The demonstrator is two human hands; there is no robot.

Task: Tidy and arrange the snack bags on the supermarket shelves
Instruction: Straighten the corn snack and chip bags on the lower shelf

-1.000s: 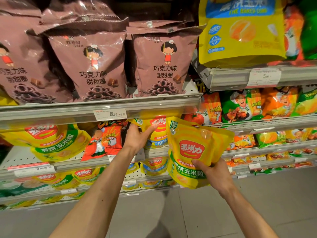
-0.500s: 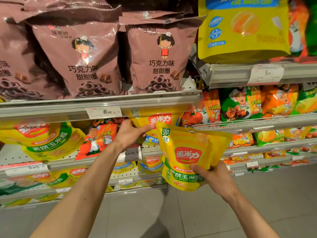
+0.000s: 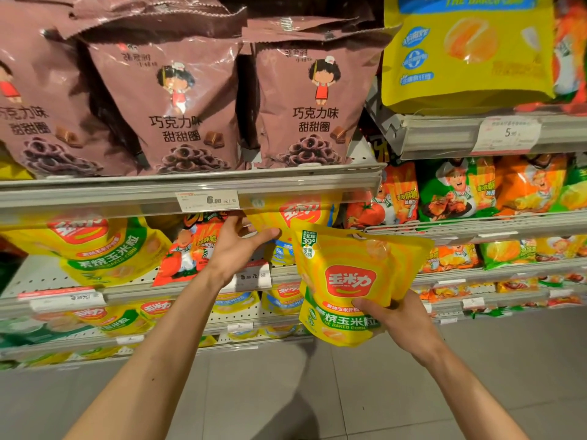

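Note:
My right hand (image 3: 398, 319) grips a small stack of yellow baked-corn bags (image 3: 349, 281) by the lower edge, held upright in front of the shelves. My left hand (image 3: 236, 246) reaches under the upper shelf rail, thumb and fingers pinching the left edge of another yellow corn bag (image 3: 301, 214) standing on the second shelf. A red tomato snack bag (image 3: 187, 252) sits just left of that hand. A large yellow corn bag (image 3: 95, 249) lies tilted at the far left of the same shelf.
Brown chocolate-ring bags (image 3: 178, 109) fill the shelf above, behind a rail (image 3: 95, 198) with a price tag. At the right stand a big yellow bag (image 3: 467, 49) and rows of orange and green snack bags (image 3: 457, 188). Lower shelves hold more yellow bags. Grey floor tiles (image 3: 286, 392) lie below.
The view has shifted slightly. My left hand has closed more onto the shelf bag's edge. The stack in my right hand stays at about the same place.

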